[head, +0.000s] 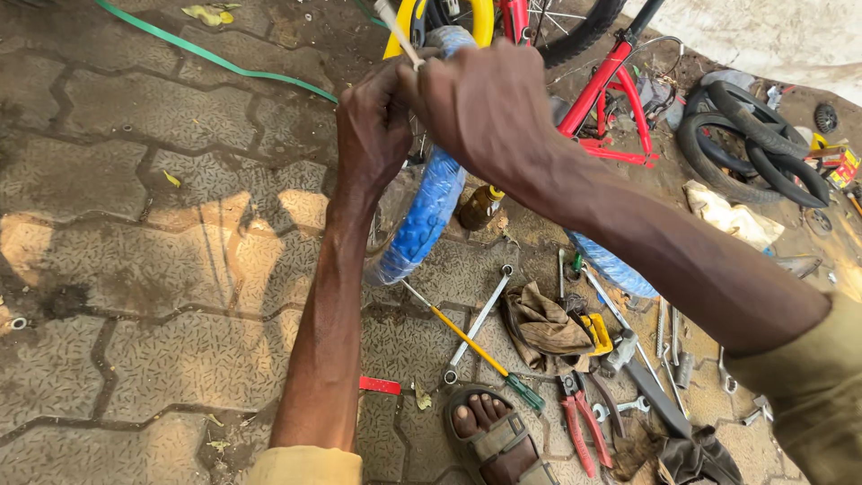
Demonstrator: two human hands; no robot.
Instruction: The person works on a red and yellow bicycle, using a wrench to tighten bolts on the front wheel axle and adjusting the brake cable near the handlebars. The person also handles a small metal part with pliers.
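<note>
My left hand (371, 127) and my right hand (485, 106) are raised together over a small wheel with a blue tyre (424, 214). Both hands are closed close to each other near the wheel's top. A thin pale stick-like piece (398, 31) pokes up from between them, and my right hand's fingers seem pinched on it. What my left hand grips is hidden behind the fingers. A second blue tyre (612, 267) lies partly under my right forearm.
A red bicycle frame (611, 81) and black tyres (754, 144) lie at the back right. Tools are scattered on the paving: a wrench (479, 323), a yellow-shafted screwdriver (480, 352), red pliers (582, 418), rags (543, 328). My sandalled foot (494, 440) is below; a green hose (211, 56) runs top left.
</note>
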